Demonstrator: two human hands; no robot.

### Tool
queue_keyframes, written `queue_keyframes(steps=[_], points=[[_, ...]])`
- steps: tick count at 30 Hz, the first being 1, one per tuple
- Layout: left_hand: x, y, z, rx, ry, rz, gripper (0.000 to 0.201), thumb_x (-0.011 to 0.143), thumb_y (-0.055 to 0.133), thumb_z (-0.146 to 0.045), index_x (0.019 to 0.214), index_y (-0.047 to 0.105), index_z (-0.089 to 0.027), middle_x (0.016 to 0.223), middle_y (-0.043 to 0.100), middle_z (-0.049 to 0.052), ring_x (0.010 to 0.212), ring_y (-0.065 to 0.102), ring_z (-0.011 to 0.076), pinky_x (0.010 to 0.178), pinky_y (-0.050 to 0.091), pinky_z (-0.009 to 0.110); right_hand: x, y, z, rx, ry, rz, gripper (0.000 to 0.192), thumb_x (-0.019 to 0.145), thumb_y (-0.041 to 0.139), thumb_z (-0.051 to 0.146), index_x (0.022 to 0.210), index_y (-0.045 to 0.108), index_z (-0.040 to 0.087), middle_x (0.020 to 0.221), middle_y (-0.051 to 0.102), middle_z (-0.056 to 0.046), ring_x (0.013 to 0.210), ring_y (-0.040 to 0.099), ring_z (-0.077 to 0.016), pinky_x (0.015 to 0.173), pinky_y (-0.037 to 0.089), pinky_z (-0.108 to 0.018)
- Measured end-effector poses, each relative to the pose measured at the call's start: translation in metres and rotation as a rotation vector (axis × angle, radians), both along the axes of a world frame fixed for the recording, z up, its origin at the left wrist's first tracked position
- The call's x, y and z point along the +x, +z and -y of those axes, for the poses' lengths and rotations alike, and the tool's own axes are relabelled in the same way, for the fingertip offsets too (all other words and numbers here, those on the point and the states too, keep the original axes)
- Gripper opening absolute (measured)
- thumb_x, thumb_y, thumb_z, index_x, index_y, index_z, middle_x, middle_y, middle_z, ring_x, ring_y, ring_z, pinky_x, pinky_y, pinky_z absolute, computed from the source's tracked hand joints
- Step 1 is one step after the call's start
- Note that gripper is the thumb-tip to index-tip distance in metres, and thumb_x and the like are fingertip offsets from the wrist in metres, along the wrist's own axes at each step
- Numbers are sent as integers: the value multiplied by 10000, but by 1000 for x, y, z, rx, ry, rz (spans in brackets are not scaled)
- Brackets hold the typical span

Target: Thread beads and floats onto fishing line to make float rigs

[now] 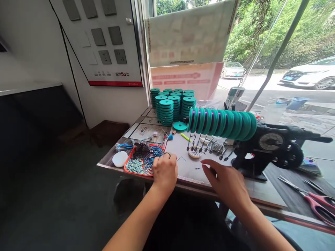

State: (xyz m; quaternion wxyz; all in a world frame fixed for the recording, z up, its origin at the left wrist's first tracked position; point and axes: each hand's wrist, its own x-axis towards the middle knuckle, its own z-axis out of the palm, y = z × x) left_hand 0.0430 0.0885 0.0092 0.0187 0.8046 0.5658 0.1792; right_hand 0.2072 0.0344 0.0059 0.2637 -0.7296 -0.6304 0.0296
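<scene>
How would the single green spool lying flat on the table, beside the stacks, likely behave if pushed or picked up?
The single green spool lies flat on its broad face, so a push would probably slide it, not roll it. It looks like thin plastic, likely light and stiff. Set on edge it could roll, being round like those in the row of spools on the winding machine.

Tray [131,166] sits left of centre on the table [261,191]; spool stacks [171,104] behind it, winder [272,146] at right, scissors [314,200] lower right.
</scene>
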Motion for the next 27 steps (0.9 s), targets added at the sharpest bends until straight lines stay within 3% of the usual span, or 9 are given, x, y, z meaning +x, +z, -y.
queue_keyframes(steps=[4,8,12,16,22,24,27], points=[[2,2,4,3,4,117,197,836,484,-106,937,629,-195,924,644,85,916,564,252,819,352,384,5,1,-11,-89,-87,29,306,829,445,365,965,683,228,542,662,-17,555,633,-235,452,236,-258],[10,8,18,-62,-67,294,205,832,488,-128,963,619,-215,908,643,57,841,588,225,757,395,334,5,4,-18,-121,-137,-15,370,851,443,435,1049,650,201,564,666,-25,635,645,-268,478,265,-265],[24,9,27,-167,-172,465,298,781,512,-101,1046,578,-222,974,644,33,713,594,181,682,422,299,3,7,-26,-100,-138,-110,371,853,438,445,1055,633,202,546,648,-9,645,636,-255,502,295,-268],[34,7,28,-237,-218,611,391,742,519,-80,1108,537,-215,1091,612,54,707,588,172,717,433,303,3,6,-32,-58,-100,-236,383,844,415,446,1037,618,184,483,585,13,592,602,-233,534,325,-278],[39,4,30,-319,-200,748,481,722,519,-69,1186,482,-189,1151,574,95,634,551,141,708,438,322,4,9,-21,-33,57,-487,335,804,452,487,706,581,194,449,483,33,481,487,-157,526,327,-271],[38,4,35,-430,-228,859,466,723,542,-95,1173,485,-201,1105,591,73,559,522,104,617,441,280,3,11,-12,-55,121,-612,395,790,462,554,696,574,187,468,467,36,482,471,-140,500,333,-254],[31,0,49,-742,-280,1151,304,740,584,-198,1040,543,-181,769,616,2,449,462,77,452,381,216,3,15,1,-116,196,-787,477,772,469,620,762,593,159,472,451,43,431,429,-108,422,300,-220]])
